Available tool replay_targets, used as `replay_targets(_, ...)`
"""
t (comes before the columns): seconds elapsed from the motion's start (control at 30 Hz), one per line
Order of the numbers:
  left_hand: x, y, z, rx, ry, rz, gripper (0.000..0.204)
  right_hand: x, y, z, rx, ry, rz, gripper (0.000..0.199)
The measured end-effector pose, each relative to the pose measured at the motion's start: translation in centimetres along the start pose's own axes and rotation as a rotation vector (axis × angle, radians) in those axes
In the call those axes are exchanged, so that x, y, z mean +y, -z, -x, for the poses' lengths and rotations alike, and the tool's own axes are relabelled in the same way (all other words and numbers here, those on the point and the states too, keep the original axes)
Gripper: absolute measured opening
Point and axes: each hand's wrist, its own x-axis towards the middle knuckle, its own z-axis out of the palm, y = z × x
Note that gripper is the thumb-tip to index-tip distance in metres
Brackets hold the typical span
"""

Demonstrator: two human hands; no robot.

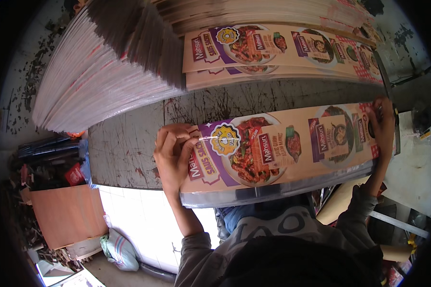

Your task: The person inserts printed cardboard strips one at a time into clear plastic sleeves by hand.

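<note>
We locate the printed sheet [297, 143] at centre right of the frame, spanning the two hands at the near edge of the scratched table [124, 155]. Our left hand [171, 155] is at the sheet's left end: the fingers are curled nearly closed, with the thumb against the forefinger, and they grip the upper left corner. Our right hand [383, 125] is at the opposite end, its fingers bent over the upper right corner and touching it; we cannot tell how tightly they close. A glossy grey band runs along the sheet's lower edge; we cannot tell whether it is plastic film or the edges of further sheets beneath. We judge the step in hand to be handling and aligning the sheet by its two ends. The next move, in our judgement, calls for even support at both ends, so that the long middle does not sag, and for level corners before either hand lets go. Matching sheets [282, 48] lie overlapped at the upper right of the frame, apart from the held one; a tall fanned stack [88, 76] leans at the upper left, touching or just beside them.
</note>
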Motion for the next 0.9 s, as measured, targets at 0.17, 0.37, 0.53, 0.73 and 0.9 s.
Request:
replay_targets(0.17,-0.4,0.2,-0.1,0.000,-0.088,-0.103,0.013,-0.4,-0.1,0.0,0.027,0.079,0.026,0.017)
replay_targets(0.37,0.0,0.2,-0.3,-0.025,-0.120,-0.200,0.009,0.6,-0.2,-0.1,0.013,0.122,0.047,0.018)
replay_targets(0.53,0.6,0.2,-0.5,-0.020,-0.139,-0.241,0.010,0.4,0.2,-0.4,0.004,0.099,0.036,0.018)
replay_targets(0.73,0.3,0.2,-0.4,-0.019,-0.157,-0.267,0.009,1.0,-0.2,-0.8,-0.023,0.132,0.021,0.016)
replay_targets(0.9,-0.3,0.3,-0.4,-0.008,-0.012,-0.083,0.016,0.6,0.6,-1.0,-0.057,0.163,0.021,0.017)
